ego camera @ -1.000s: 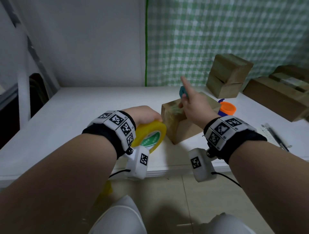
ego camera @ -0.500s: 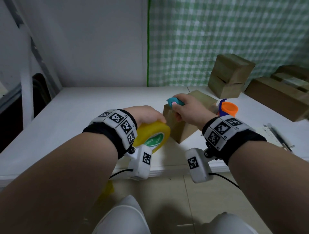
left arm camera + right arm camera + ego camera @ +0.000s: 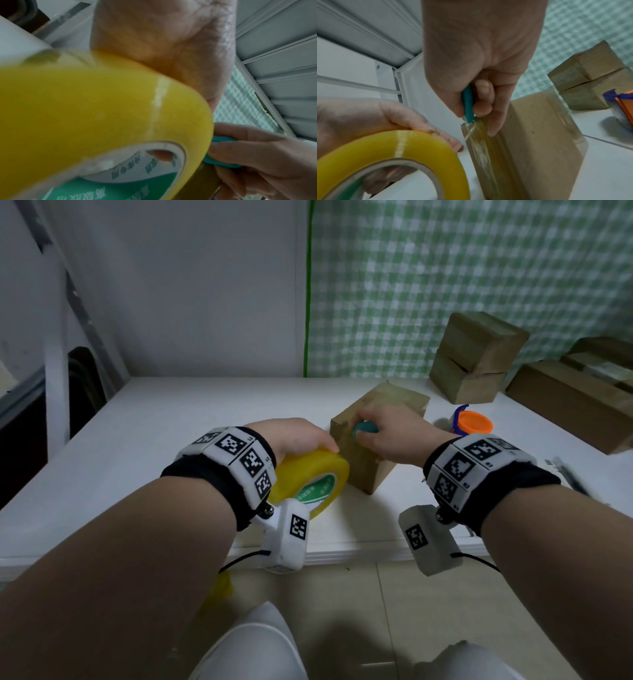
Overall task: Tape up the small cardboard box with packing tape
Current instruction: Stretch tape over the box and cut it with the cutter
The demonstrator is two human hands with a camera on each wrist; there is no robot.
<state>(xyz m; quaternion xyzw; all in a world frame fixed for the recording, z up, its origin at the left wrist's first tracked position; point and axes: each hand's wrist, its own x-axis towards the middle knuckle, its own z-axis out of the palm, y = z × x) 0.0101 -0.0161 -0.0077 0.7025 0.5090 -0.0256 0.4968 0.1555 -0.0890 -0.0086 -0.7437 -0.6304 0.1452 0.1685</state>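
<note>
A small cardboard box [image 3: 383,419] [image 3: 539,135] stands on the white table [image 3: 154,433], with glossy tape down its near side. My left hand [image 3: 298,436] [image 3: 373,116] grips a yellow roll of packing tape [image 3: 310,479] [image 3: 96,108] [image 3: 388,151] just left of the box. My right hand [image 3: 387,433] [image 3: 479,67] holds a small teal cutter [image 3: 364,429] [image 3: 467,105] [image 3: 221,161] against the box's upper near-left edge, where a strip of tape runs toward the roll. The cutter's blade is hidden.
Two stacked cardboard boxes [image 3: 476,361] stand at the back right, a long flat box [image 3: 568,402] beyond them. An orange-lidded jar [image 3: 474,422] sits right of the small box, and pens [image 3: 572,477] lie near the right edge. The table's front edge [image 3: 342,553] is close below my wrists.
My right hand came down from above the box, forefinger pointing up, to press the teal cutter at the box's near-left edge. The left hand with the roll stayed about where it was.
</note>
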